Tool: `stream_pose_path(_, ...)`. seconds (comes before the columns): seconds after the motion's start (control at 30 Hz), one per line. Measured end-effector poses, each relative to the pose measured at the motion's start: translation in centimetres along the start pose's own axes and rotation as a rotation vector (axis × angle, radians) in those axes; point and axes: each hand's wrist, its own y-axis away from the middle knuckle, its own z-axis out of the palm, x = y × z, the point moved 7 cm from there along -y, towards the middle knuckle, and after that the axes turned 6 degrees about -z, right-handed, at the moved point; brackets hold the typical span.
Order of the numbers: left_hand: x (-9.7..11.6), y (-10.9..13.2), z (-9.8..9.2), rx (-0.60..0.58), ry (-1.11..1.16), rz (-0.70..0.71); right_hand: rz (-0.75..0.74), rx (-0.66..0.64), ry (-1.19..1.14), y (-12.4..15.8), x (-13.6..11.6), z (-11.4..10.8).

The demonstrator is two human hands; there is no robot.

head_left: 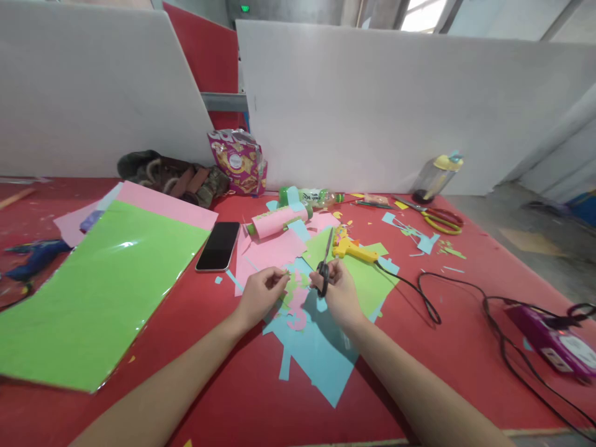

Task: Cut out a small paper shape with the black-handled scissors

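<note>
My right hand [343, 292] is closed around the black handles of a pair of scissors [329, 243], with the blades pointing away from me. Just left of it, my left hand [264, 293] pinches a small piece of green paper [287, 273] that barely shows between thumb and fingertips. Below both hands lie pink and green paper cutouts [297, 301] on a light blue sheet [321, 354]. Beyond the scissors, a yellow glue gun [356, 250] rests on a green sheet [372, 282]. A pink-wrapped bottle [279, 221] lies on its side farther back.
A phone [218, 246] and large green sheets [112, 292] are at left. Behind stand a snack bag [239, 162] and a clear bottle [437, 177]. Yellow-handled scissors [440, 218] lie back right. A black cord [419, 292] and purple power strip [554, 341] occupy the red table's right side.
</note>
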Motion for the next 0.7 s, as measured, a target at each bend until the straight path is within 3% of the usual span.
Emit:
stream_pose_path(0.43,1.4,1.1,1.3,-0.120,-0.208,0.105,-0.082,-0.215,0.112,0.8,1.3,1.4)
stream_pose_path(0.7,1.2,1.4,1.6,-0.095,-0.304,0.179,-0.053,-0.226,0.088,1.0,0.6,1.8)
